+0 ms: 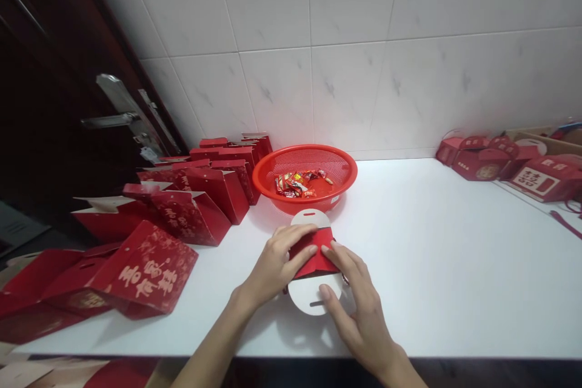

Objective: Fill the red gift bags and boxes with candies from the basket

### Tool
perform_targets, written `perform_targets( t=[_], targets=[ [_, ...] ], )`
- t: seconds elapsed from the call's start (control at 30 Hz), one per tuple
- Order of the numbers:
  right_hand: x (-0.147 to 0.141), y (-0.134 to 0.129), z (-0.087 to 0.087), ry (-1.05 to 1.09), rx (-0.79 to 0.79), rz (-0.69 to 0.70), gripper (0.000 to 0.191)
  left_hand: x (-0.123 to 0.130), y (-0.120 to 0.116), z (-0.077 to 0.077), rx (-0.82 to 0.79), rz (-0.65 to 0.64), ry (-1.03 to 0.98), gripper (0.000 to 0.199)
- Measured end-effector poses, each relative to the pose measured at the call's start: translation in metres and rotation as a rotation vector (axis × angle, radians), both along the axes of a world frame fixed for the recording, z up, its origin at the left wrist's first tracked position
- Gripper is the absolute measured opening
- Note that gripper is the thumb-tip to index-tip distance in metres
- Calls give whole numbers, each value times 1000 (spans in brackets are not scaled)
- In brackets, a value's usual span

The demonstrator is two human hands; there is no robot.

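A small red paper gift box (314,262) sits on the white table in front of me, its two red inner flaps folded inward. Two rounded white end flaps with slots stand out from it, one toward the basket and one toward me. My left hand (278,257) holds the box's left side, with fingertips on the red flap. My right hand (359,297) grips the right side, its thumb on the near white flap and its fingers on the red flap. Just behind the box, a red plastic basket (304,153) contains several wrapped sweets (297,184).
Rows of red paper boxes (191,215) with open tops stand on the left, and a larger red box (148,273) with gold writing leans nearer. Closed red boxes (484,160) are at the far right of the white table (454,267). A tiled wall (354,91) bounds the back.
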State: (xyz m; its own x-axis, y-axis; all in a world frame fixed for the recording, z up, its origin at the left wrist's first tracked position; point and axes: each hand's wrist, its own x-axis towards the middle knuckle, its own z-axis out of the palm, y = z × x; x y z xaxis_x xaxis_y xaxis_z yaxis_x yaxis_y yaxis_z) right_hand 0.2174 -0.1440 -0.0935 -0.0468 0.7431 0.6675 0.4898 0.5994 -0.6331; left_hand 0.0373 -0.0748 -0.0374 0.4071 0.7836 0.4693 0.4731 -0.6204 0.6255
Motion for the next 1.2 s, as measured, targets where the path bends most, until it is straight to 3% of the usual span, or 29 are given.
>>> perform_targets(
  t=[0.2, 0.3, 0.5, 0.67, 0.83, 0.93, 1.2],
  targets=[
    [2, -2, 3, 28, -17, 33, 57, 2, -6, -4, 146, 74, -47, 35],
    [1, -5, 2, 63, -1, 36, 61, 3, -8, -7, 171, 180, -79, 51],
    [3, -15, -10, 117, -57, 13, 69, 8, -8, -23, -41, 231, -285, 72],
    [2, -18, -14, 202, -129, -62, 65, 21, -12, -29, -109, 227, -430, 61],
    [0, -9, -6, 335, -230, -148, 57, 27, -20, -26, -181, 145, -478, 34],
    [-1, -3, -1, 394, -292, -176, 57, 24, -22, -24, -237, 129, -502, 32],
    [-11, 6, -1, 434, -291, -98, 51, 27, -21, -21, -111, 107, -323, 23]
  ],
)
